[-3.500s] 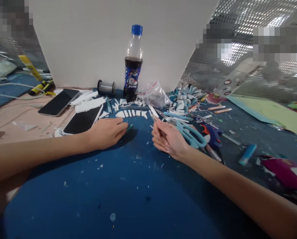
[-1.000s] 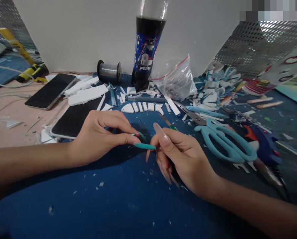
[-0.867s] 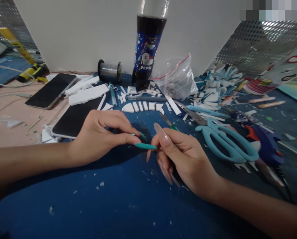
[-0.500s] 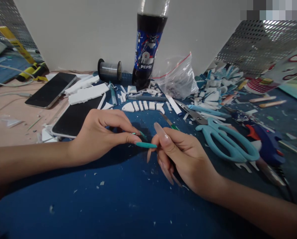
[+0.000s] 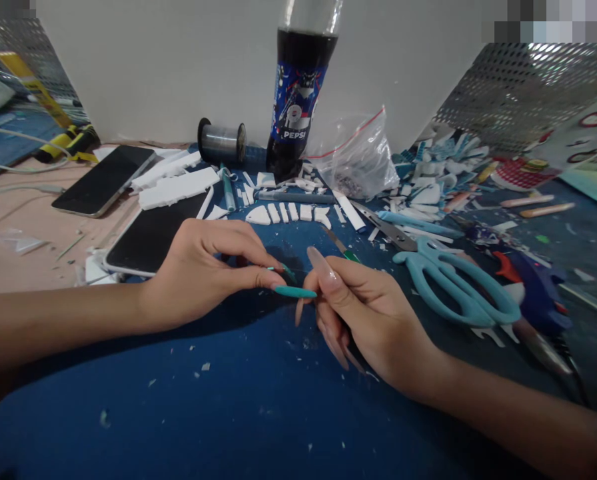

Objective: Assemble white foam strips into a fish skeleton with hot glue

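ok so rn it's all fingertips. L hand [image 5: 206,267] has thumb + index pinched on what looks like a super thin clear thread [image 5: 301,271], R hand [image 5: 378,317] has its thumb pressed onto a bent index at the other side, prob pinching the same thread, w/ the rest of its fingers curled under. thread's hard to see tbh but afaict it crosses the small gap btwn the hands, just above the blue mat [image 5: 178,420]

imo: grip w/ the finger pads, not the nails, b/c that long teal thumbnail [image 5: 295,292] pokes across the gap & prob blocks your view. light tension is plenty, too much & it'd likely slip. elbows/wrists low on the mat = steadier. also watch the white fish pieces [image 5: 292,211] right behind your hands, a stray knuckle could wreck that row. scissors [image 5: 427,250] are just beside R hand, so mind those too
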`<state>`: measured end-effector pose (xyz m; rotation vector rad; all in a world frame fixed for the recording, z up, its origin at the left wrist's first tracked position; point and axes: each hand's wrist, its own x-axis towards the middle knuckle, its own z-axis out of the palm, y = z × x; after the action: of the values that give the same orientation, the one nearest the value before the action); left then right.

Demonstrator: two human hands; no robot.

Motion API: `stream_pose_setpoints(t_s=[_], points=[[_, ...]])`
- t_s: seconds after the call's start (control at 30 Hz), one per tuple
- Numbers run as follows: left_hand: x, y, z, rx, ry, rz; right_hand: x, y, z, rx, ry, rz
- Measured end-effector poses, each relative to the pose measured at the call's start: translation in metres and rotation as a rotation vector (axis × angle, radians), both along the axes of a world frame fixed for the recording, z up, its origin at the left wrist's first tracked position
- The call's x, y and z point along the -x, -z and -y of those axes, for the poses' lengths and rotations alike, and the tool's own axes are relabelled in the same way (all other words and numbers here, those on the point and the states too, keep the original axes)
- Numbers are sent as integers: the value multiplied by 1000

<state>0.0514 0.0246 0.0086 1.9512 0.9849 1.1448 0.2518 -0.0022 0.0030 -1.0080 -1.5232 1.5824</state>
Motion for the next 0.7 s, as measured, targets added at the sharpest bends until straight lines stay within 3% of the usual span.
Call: stream_pose_setpoints(t_s=[0.7], points=[[0, 0, -1, 5, 9, 7, -1, 2, 0, 8, 19, -27]])
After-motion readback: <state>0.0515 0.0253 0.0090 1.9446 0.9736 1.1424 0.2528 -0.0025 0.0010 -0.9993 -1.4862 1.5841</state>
